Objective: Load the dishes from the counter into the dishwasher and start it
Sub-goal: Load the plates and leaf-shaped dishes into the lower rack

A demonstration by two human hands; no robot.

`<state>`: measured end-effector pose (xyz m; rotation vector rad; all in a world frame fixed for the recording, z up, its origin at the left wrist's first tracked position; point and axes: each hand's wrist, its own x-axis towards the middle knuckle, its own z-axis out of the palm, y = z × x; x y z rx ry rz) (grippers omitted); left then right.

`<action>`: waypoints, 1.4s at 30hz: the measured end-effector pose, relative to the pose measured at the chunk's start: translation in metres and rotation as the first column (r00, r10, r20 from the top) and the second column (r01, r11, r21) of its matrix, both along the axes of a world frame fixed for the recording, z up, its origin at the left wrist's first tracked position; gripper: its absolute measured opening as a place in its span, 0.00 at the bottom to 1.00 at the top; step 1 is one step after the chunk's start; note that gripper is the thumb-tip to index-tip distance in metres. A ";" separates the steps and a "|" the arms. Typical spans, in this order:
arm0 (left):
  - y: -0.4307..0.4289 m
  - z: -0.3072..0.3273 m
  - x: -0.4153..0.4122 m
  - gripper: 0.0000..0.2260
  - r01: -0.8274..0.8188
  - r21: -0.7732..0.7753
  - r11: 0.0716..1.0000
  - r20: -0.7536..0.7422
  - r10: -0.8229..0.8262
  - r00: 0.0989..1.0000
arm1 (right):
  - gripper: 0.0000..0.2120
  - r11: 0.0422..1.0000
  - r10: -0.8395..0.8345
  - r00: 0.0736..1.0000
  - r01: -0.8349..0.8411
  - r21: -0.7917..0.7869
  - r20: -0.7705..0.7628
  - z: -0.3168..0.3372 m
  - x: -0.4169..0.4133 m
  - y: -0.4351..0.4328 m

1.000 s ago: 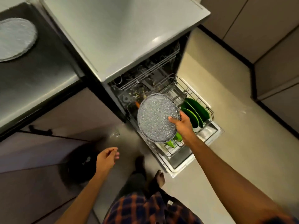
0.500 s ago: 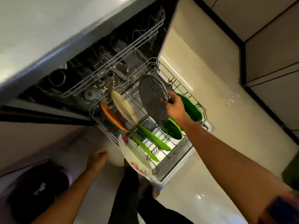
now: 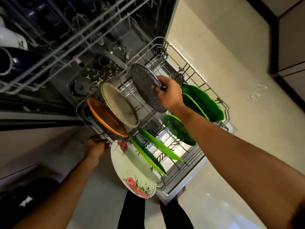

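Note:
My right hand [image 3: 169, 93] grips the rim of a grey speckled plate [image 3: 145, 83], which stands on edge in the pulled-out lower rack [image 3: 198, 71] of the dishwasher. Left of it stand a beige plate [image 3: 119, 104] and an orange plate [image 3: 105, 118]. A white plate with red flowers [image 3: 132, 169] leans at the rack's near corner. Several green plates [image 3: 203, 101] fill the right and middle rows. My left hand [image 3: 97, 146] rests curled at the rack's left front edge, beside the flowered plate.
The upper rack [image 3: 69, 40] juts out above, with a white cup [image 3: 11, 38] and a dark bowl [image 3: 18, 63] in it. The open dishwasher door [image 3: 186, 184] lies under the lower rack. Pale floor [image 3: 222, 55] spreads to the right, with cabinet fronts [image 3: 290, 47] beyond.
I have bent lower toward the rack. My right hand has lowered the grey plate further into the rack's back row. My left hand has risen to the rack's left front edge.

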<state>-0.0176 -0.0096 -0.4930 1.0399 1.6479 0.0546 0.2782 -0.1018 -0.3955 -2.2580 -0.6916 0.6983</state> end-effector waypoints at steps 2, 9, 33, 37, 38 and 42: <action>-0.004 -0.002 0.002 0.13 -0.012 0.034 0.999 0.022 0.011 1.000 | 0.08 1.000 -0.015 1.000 0.015 0.003 0.004 -0.005 0.003 0.001; 0.006 -0.010 -0.006 0.14 0.049 -0.001 0.999 0.039 -0.049 0.998 | 0.10 0.985 -0.154 0.987 0.156 0.076 -0.032 -0.014 0.021 0.000; 0.013 -0.006 -0.004 0.18 -0.018 -0.074 0.997 0.011 0.019 1.000 | 0.08 0.924 -0.223 0.963 0.259 0.282 -0.155 -0.008 0.059 0.013; 0.012 -0.004 -0.004 0.18 0.006 -0.064 0.998 -0.008 -0.007 1.000 | 0.10 0.935 -0.210 0.952 0.262 0.239 -0.223 -0.022 0.049 0.006; 0.013 -0.003 -0.004 0.17 0.012 -0.062 0.998 -0.007 -0.013 1.000 | 0.11 0.932 -0.219 0.947 0.274 0.237 -0.234 -0.025 0.047 0.006; 0.014 -0.005 -0.004 0.16 -0.013 -0.075 0.997 -0.001 0.013 1.000 | 0.09 0.931 -0.217 0.949 0.272 0.242 -0.230 -0.029 0.044 0.011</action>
